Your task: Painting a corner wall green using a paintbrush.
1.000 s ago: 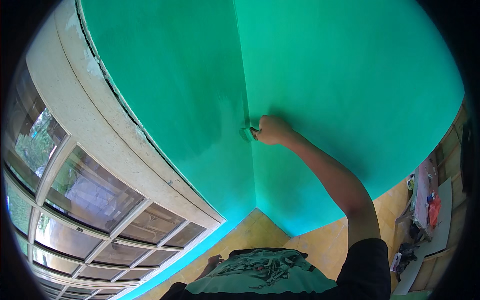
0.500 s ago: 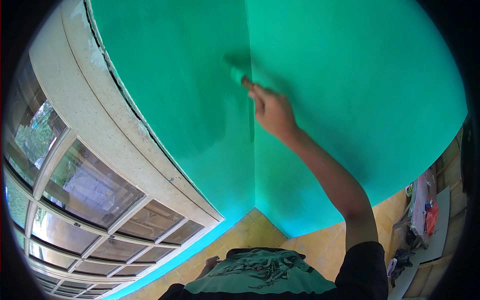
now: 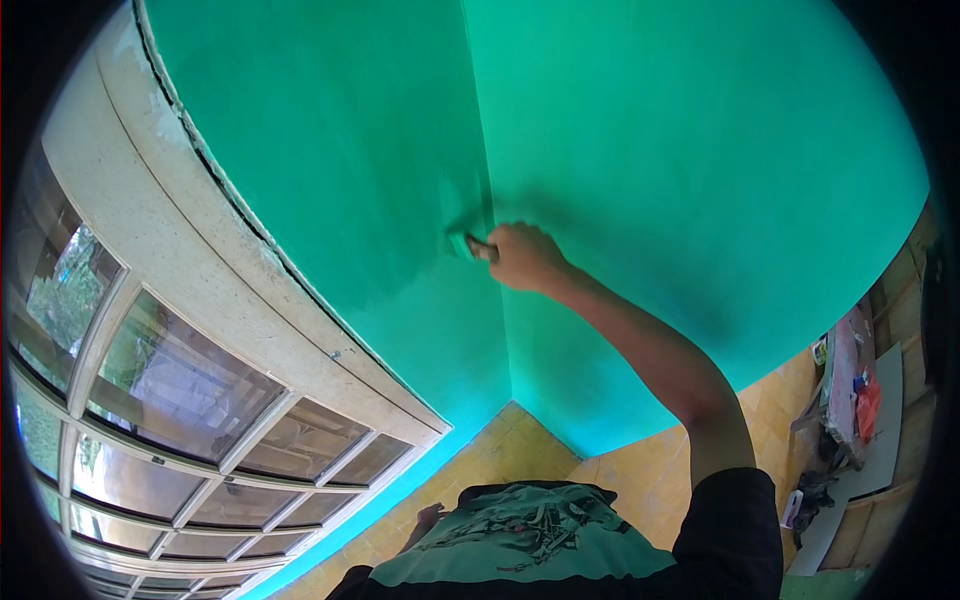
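Observation:
My right hand (image 3: 525, 257) is closed round the brown handle of a paintbrush (image 3: 470, 246). The brush's green-coated head lies against the left green wall (image 3: 330, 150), just left of the inner corner. Darker green paint covers the upper part of that wall, with a lighter area below it. Low beside my body, left of my shirt, my left hand (image 3: 430, 514) shows only in small part, and its fingers are too unclear to read.
A white-framed glass window (image 3: 185, 370) stands on the left, edged by a rough cracked frame. The adjoining green wall (image 3: 700, 180) fills the right. Below are yellow floor tiles (image 3: 640, 450). At far right, a bench (image 3: 848, 390) carries a red plastic bag (image 3: 868, 405).
My right hand and the brush have moved down the wall beside the corner. The view has shifted slightly. My left hand stays low at my side.

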Demonstrator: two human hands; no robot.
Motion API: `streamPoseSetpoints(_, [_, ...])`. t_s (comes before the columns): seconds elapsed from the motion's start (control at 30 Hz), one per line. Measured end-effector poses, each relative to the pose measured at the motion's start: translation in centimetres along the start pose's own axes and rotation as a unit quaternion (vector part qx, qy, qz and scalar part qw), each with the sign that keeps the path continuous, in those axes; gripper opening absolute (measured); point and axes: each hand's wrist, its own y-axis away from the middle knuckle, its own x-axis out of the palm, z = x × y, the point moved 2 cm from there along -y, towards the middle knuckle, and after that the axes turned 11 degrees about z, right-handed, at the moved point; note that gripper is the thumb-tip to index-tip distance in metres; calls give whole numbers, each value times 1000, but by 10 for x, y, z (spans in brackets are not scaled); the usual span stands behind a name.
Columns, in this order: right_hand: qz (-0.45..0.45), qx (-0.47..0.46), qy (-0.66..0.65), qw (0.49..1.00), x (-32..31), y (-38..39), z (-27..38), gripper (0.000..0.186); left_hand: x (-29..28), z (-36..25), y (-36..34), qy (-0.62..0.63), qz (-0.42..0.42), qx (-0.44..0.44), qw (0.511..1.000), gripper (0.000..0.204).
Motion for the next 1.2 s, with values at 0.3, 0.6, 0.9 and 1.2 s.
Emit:
streamPoseSetpoints(0.3, [-404,-167,5,899,-64,11,14,16,3,-6,2,396,9,71,916,43])
streamPoseSetpoints(0.6, [-253,-76,174,949,57,10,-38,30,10,-2,22,44,11,-28,999,45])
streamPoseSetpoints(0.9, [-180,-116,144,966,-16,-10,-17,34,-3,10,7,5,-22,15,1000,48])
streamPoseSetpoints(1.2, [-414,-179,94,888,-58,10,-5,41,4,10,-8,481,-56,-39,874,43])
